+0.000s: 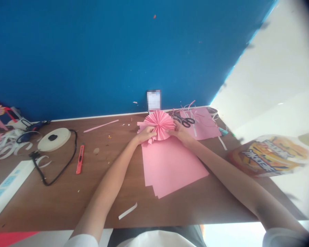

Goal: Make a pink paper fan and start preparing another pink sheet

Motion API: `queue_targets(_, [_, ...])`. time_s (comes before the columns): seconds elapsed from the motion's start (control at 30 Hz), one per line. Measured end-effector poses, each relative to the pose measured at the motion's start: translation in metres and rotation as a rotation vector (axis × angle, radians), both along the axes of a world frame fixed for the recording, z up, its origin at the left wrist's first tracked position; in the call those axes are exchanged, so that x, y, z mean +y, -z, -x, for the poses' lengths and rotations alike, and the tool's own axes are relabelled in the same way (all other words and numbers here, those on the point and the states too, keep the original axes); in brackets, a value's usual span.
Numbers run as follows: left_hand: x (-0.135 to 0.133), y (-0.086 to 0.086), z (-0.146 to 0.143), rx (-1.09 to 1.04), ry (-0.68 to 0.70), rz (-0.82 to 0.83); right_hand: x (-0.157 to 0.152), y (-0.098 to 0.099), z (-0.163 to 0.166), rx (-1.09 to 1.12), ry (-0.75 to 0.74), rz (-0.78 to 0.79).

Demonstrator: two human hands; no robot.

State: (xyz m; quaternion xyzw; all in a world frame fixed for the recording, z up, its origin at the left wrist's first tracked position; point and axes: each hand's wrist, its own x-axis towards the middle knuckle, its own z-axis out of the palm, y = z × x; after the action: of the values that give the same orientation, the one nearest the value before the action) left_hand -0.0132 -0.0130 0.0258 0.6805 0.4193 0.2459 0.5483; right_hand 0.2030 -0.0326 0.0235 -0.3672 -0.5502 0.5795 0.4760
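Note:
A pleated pink paper rosette (159,120), fanned out into a round shape, is held between my two hands over the far part of the table. My left hand (146,134) grips its lower left side, thumb on the folds. On the right edge, my right hand (178,130) pinches the pleats. Folded pink paper sticks out at the rosette's left, beside my left fingers. Beneath lie several flat pink paper sheets (167,168). Black-handled scissors (187,121) rest just right of my right hand, on more pink paper (208,130).
On the brown table (103,195) are a red utility knife (80,159), a white tape roll (63,139), a black cord (67,168), a power strip (11,188) and curled white strips (7,144). A phone-like screen (153,100) leans on the blue wall. A snack-like bag (270,156) stands right.

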Motion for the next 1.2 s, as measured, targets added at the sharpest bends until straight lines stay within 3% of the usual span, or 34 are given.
queue_targets(0.23, [0.000, 0.003, -0.004, -0.004, 0.004, -0.035, 0.000, 0.006, 0.005, 0.039, 0.022, 0.027])
queue_targets(0.43, [0.000, 0.005, -0.007, -0.092, -0.043, 0.067, 0.001, 0.006, 0.006, 0.173, 0.093, 0.125])
queue_targets(0.53, [0.000, 0.010, -0.009, -0.067, -0.055, 0.008, -0.001, 0.003, 0.009, 0.225, 0.092, 0.163])
queue_targets(0.7, [-0.001, 0.015, -0.015, -0.029, -0.042, -0.019, -0.007, 0.002, 0.015, 0.176, 0.094, 0.088])
queue_targets(0.9, [-0.002, 0.013, -0.019, 0.047, -0.090, -0.144, -0.005, 0.007, 0.016, 0.210, 0.195, 0.135])
queue_targets(1.03, [-0.001, 0.013, -0.019, 0.039, -0.080, -0.172, -0.005, 0.003, 0.015, 0.299, 0.156, 0.231])
queue_targets(1.2, [-0.001, 0.014, -0.019, 0.053, -0.074, -0.168, -0.010, -0.005, 0.015, 0.316, 0.061, 0.215])
